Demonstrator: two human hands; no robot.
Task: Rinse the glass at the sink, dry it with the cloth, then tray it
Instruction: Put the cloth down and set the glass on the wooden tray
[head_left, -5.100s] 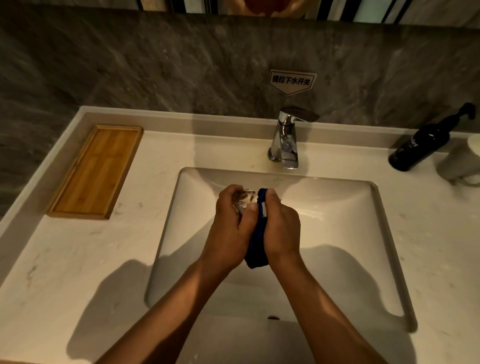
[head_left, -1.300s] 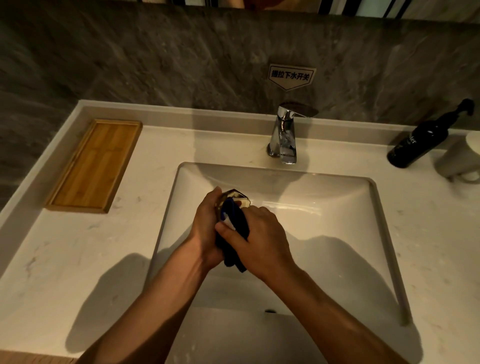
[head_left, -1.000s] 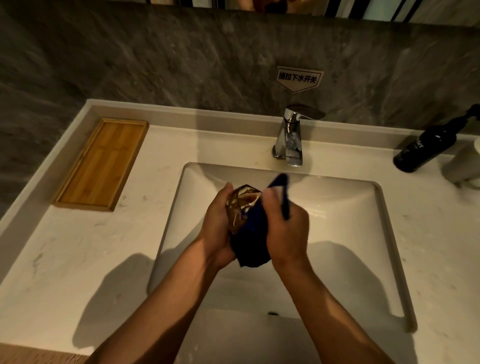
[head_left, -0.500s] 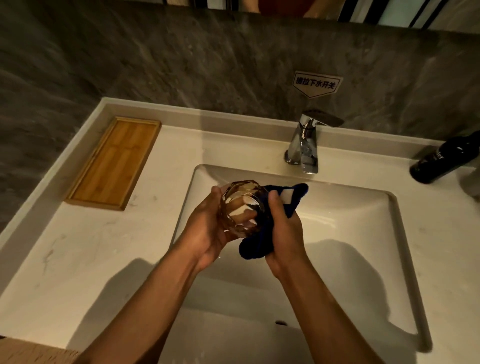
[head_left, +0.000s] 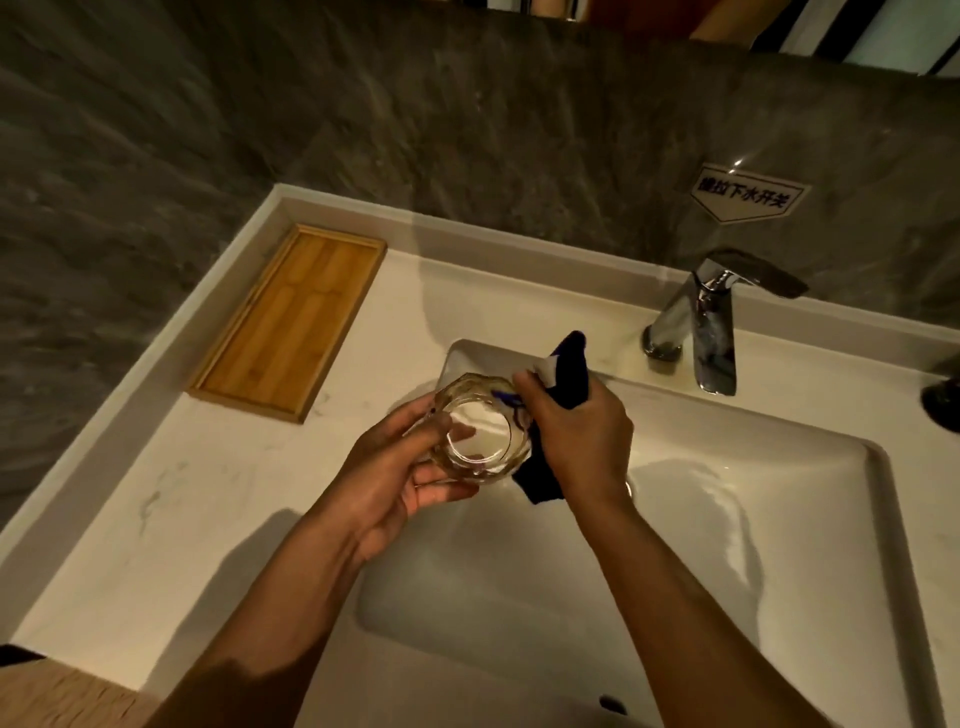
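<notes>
My left hand (head_left: 395, 475) holds a clear faceted glass (head_left: 480, 434) over the left edge of the white sink basin (head_left: 753, 519), its mouth turned up toward me. My right hand (head_left: 576, 434) grips a dark blue cloth (head_left: 569, 374) pressed against the glass's right side; cloth ends stick out above and below the fist. An empty wooden tray (head_left: 291, 319) lies on the counter to the upper left, apart from both hands.
A chrome faucet (head_left: 706, 327) stands behind the basin, no water running. A dark bottle (head_left: 943, 402) is cut off at the right edge. The white marble counter (head_left: 171, 499) has a raised rim against the grey stone wall.
Both hands have shifted left toward the basin's left edge, and the glass has tipped so its mouth faces up. The cloth has come off the front of the glass to its right side.
</notes>
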